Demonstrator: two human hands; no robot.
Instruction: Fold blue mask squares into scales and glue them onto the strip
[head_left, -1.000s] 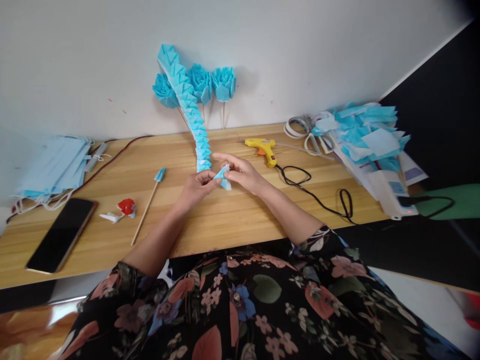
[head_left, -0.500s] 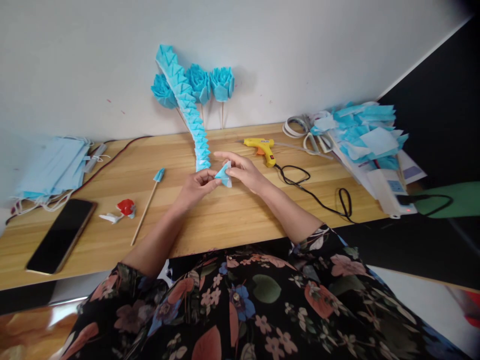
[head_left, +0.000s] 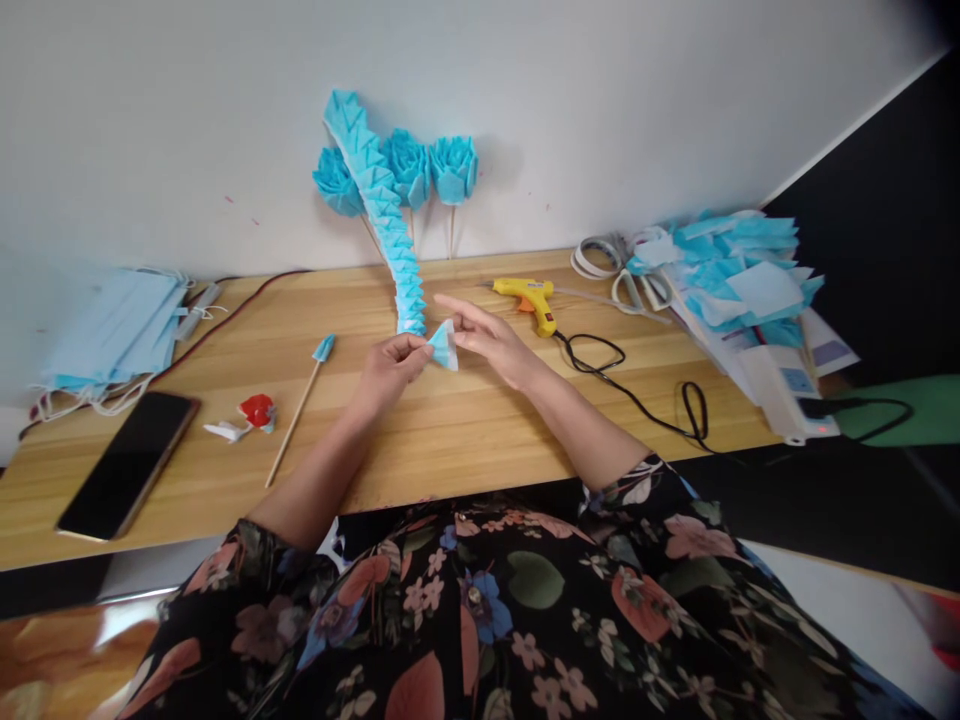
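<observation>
A small light blue and white folded piece (head_left: 442,347), like mask fabric, is pinched at its left corner between the thumb and fingers of my left hand (head_left: 391,367). Its white edge faces my right hand (head_left: 496,345). The fingers of that hand stretch out around this edge, index extended; whether they still touch it I cannot tell. Just behind both hands stands a long strip of overlapping blue folded pieces (head_left: 381,205), leaning toward the wall. To the left lies a wooden stick (head_left: 294,422) with a blue folded tip (head_left: 324,347).
Blue fabric flowers on sticks (head_left: 454,170) lean on the wall. Right of my hands lie a yellow glue gun (head_left: 531,298) with its cord, tape (head_left: 596,257), scissors (head_left: 630,292) and blue scraps (head_left: 742,270). Leftward are masks (head_left: 112,325), a phone (head_left: 127,465) and a red flower-like item (head_left: 258,411).
My right thumb has drawn back from the face of the folded piece, and the hand has loosened. The left hand keeps its pinch. The whole view has shifted slightly.
</observation>
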